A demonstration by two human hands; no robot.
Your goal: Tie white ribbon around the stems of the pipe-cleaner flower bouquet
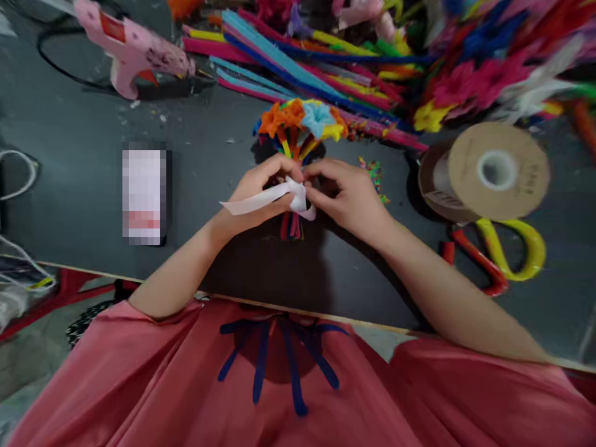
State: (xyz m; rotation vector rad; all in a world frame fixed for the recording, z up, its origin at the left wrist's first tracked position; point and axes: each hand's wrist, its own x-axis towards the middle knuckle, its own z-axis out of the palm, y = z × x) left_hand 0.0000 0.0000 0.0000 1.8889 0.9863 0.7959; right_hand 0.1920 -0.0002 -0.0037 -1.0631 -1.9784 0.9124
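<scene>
A small bouquet of pipe-cleaner flowers [293,118], orange, light blue and yellow, is held upright between my hands, its bundled stems [292,226] showing below them. A white ribbon [261,200] wraps the stems, with one loose tail lying across my left hand [263,186]. The fingers of that hand are closed round the bouquet's stems. My right hand [339,189] pinches at the ribbon by the knot or loop, thumb and forefinger close together. The fingers partly hide where the ribbon crosses the stems.
A pink glue gun [135,46] lies at the back left, above a phone [143,192]. Pipe cleaners [279,56] and finished flowers [479,81] are heaped along the back. On the right are a ribbon spool [465,167] and yellow-and-red-handled scissors [507,254].
</scene>
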